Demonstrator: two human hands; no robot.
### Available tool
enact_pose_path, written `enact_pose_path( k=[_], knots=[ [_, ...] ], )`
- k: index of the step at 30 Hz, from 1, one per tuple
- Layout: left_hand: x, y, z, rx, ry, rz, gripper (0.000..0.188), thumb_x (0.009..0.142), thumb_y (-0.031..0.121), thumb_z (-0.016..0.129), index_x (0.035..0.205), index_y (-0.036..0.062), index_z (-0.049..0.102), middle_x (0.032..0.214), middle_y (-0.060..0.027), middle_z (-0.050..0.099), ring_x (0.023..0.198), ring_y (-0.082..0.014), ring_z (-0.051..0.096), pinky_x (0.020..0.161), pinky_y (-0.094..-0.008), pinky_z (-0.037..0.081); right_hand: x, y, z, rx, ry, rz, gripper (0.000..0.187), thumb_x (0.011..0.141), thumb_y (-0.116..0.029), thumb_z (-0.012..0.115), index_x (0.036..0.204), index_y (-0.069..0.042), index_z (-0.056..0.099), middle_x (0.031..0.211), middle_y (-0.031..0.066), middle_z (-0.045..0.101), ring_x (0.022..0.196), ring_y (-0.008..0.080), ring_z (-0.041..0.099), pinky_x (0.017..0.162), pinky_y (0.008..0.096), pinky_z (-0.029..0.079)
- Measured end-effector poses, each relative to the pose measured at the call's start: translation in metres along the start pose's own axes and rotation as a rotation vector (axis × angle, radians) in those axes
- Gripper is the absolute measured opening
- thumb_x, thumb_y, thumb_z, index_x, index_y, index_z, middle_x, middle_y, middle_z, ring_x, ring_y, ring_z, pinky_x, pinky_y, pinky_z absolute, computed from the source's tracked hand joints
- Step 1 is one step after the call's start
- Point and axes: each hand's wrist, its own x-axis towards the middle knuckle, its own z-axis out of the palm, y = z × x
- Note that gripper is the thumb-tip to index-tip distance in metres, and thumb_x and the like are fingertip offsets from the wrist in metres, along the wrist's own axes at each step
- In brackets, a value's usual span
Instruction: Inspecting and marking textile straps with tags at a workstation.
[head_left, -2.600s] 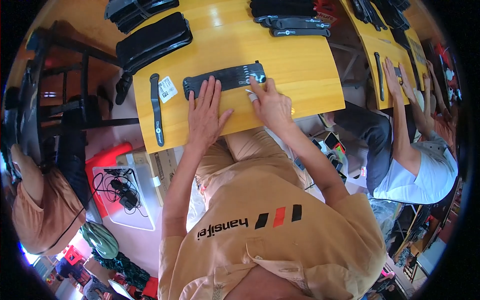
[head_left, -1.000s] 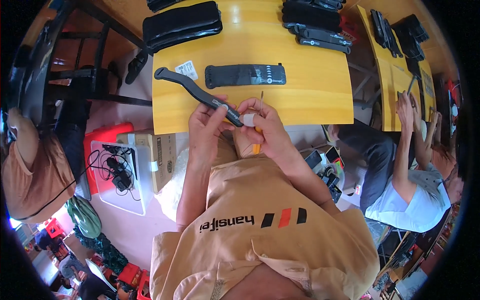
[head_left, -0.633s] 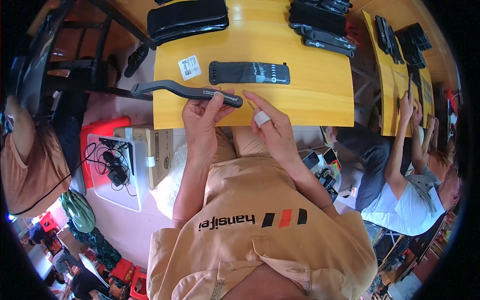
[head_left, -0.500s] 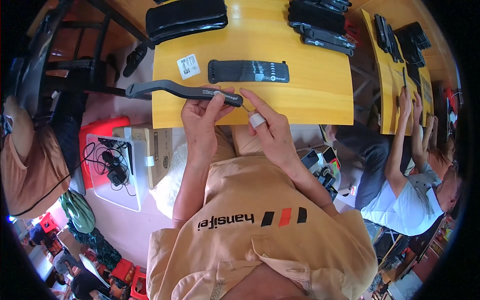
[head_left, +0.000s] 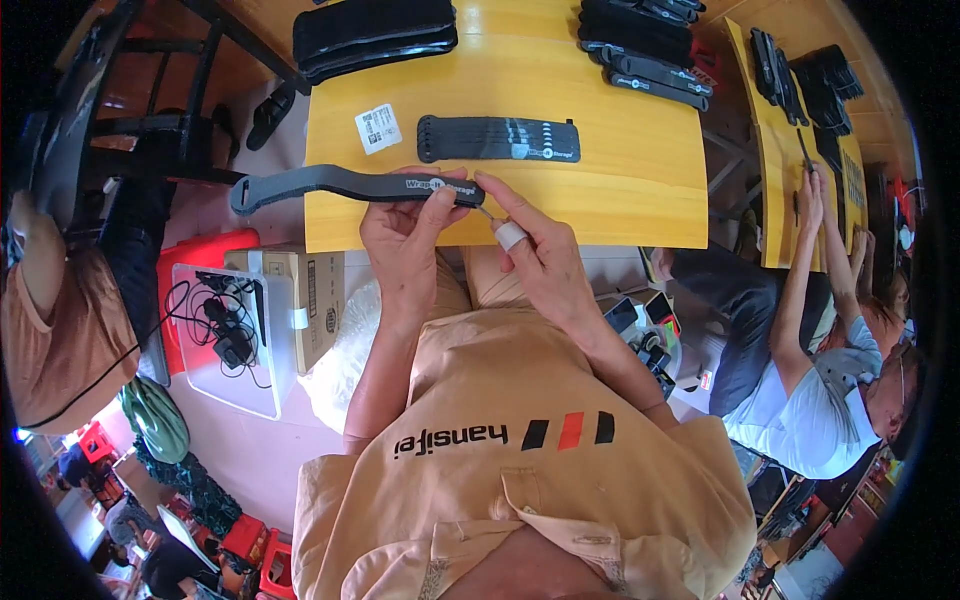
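My left hand [head_left: 397, 245] pinches a long black hook-and-loop strap [head_left: 320, 180] near its printed end, above the table's front edge. The strap's looped end sticks out to the left, past the table. My right hand [head_left: 548, 255] is closed on a thin metal pick-like tool [head_left: 487, 212], whose tip meets the strap's right end; its exact kind is hard to make out. White tape [head_left: 510, 236] wraps one right finger. Just beyond my hands, a flat bundle of black straps [head_left: 480, 138] lies on the yellow table [head_left: 620, 212], with a white label [head_left: 379, 129] to its left.
Black strap stacks [head_left: 375, 38] lie at the far left of the table, and more straps [head_left: 645, 50] at the far right. A clear bin with cables [head_left: 230, 340] stands at lower left beside a cardboard box [head_left: 320, 300]. Co-workers sit on both sides; one person's hands [head_left: 815, 200] are at right.
The strap has shifted slightly left and its looped end sits a little lower. Both my hands keep their grip. The co-worker at right has moved their hands closer together.
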Motion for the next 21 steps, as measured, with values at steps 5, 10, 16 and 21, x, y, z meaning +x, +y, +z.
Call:
enact_pose_path(
  k=[5,10,16,21],
  knots=[
    [-0.001,-0.001,0.0,0.008,-0.012,0.015,0.021,0.081,0.0,0.057,0.101,-0.0013,0.05,0.095,-0.0163,0.06,0.088,-0.0191,0.061,0.073,-0.027,0.054,0.0,0.001,-0.001,0.031,-0.013,0.033,0.042,0.088,-0.004,0.039,0.129,-0.013,0.043,0.063,-0.0021,0.044,0.055,0.005,0.039,0.052,0.0192,0.037],
    [-0.003,0.002,0.001,0.024,-0.03,0.028,0.023,0.081,-0.001,0.058,0.102,-0.0021,0.049,0.096,-0.0157,0.06,0.087,-0.0172,0.06,0.075,-0.0265,0.052,0.001,0.003,-0.004,0.207,-0.086,0.082,0.041,0.089,-0.003,0.04,0.128,-0.013,0.045,0.067,-0.0024,0.046,0.055,0.0042,0.039,0.052,0.0185,0.037],
    [-0.008,0.001,0.007,0.161,-0.014,0.084,0.026,0.079,-0.003,0.059,0.102,-0.0033,0.047,0.097,-0.0146,0.06,0.087,-0.0155,0.058,0.08,-0.0244,0.047,0.002,0.013,0.001,-0.066,0.047,-0.11,0.046,0.082,0.002,0.042,0.125,-0.014,0.046,0.091,0.0218,0.06,0.066,0.0171,0.057,0.061,0.0279,0.045],
    [-0.011,-0.014,0.008,0.152,-0.006,0.279,0.027,0.078,-0.005,0.06,0.103,-0.0015,0.048,0.103,-0.0151,0.057,0.093,-0.016,0.056,0.082,-0.0246,0.046,0.002,0.009,0.009,0.035,0.068,-0.042,0.04,0.089,-0.002,0.04,0.127,-0.013,0.045,0.078,-0.0007,0.054,0.055,0.0044,0.038,0.05,0.0183,0.036]
  ],
)
